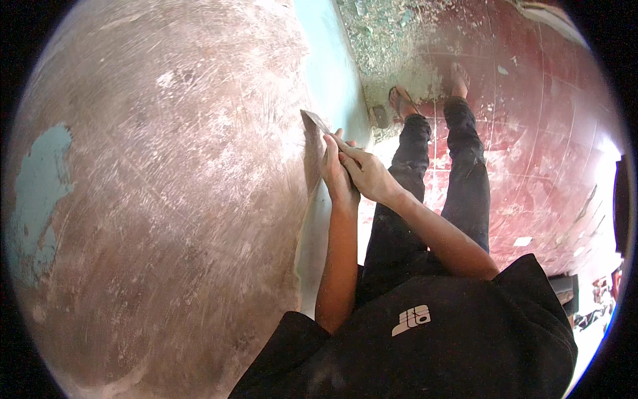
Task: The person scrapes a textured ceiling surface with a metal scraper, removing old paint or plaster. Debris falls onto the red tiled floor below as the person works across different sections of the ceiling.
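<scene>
A metal paint scraper [314, 119] points away from me, its blade at the wall near the boundary between bare plaster and paint. My right hand [369, 172] grips its handle from the right. Pressed close beside it, my left hand [340, 174] holds the handle too, with some fingers extended upward; the handle is mostly hidden between the hands. The wall [189, 209] is mottled grey-brown and scratched where stripped. A band of light teal paint [326, 65] covers its lower part, and a ragged teal patch [42, 184] shows at the far left.
Paint flakes and dust [389, 45] lie thickly along the wall's foot. The red tiled floor [518, 124] is dusty, with scattered chips and a white piece [522, 242]. A small dark block [381, 116] sits beside my sandalled foot [402, 101]. A dark object [565, 292] stands behind at right.
</scene>
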Tool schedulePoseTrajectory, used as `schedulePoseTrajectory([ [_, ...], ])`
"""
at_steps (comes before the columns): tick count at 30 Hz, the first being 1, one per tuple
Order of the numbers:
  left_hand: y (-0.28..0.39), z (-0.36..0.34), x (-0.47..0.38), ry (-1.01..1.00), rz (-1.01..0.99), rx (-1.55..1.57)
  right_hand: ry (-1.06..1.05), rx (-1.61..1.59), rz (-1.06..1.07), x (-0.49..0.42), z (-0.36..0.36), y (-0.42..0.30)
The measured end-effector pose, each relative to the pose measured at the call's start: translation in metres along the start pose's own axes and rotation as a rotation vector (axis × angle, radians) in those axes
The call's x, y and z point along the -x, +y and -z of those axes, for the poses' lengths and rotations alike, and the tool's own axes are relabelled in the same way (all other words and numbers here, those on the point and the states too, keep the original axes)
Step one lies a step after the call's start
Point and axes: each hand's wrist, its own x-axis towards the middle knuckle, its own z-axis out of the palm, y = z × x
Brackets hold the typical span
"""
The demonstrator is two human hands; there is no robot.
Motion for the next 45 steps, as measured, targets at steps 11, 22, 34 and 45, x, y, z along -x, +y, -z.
schedulePoseTrajectory([
  [11, -0.007, -0.012, -0.001, 0.080, -0.017, 0.056, -0.136, 0.006, 0.057, -0.009, 0.026, 0.002],
  [22, -0.010, -0.021, -0.018, 0.126, -0.053, 0.124, -0.144, 0.009, 0.148, -0.027, 0.036, 0.015],
  [34, -0.014, -0.029, -0.035, 0.001, -0.062, 0.126, -0.231, -0.060, 0.153, -0.050, 0.060, 0.025],
  [45, -0.010, -0.023, -0.045, 0.017, -0.012, 0.117, -0.256, -0.043, -0.016, -0.063, 0.046, 0.032],
])
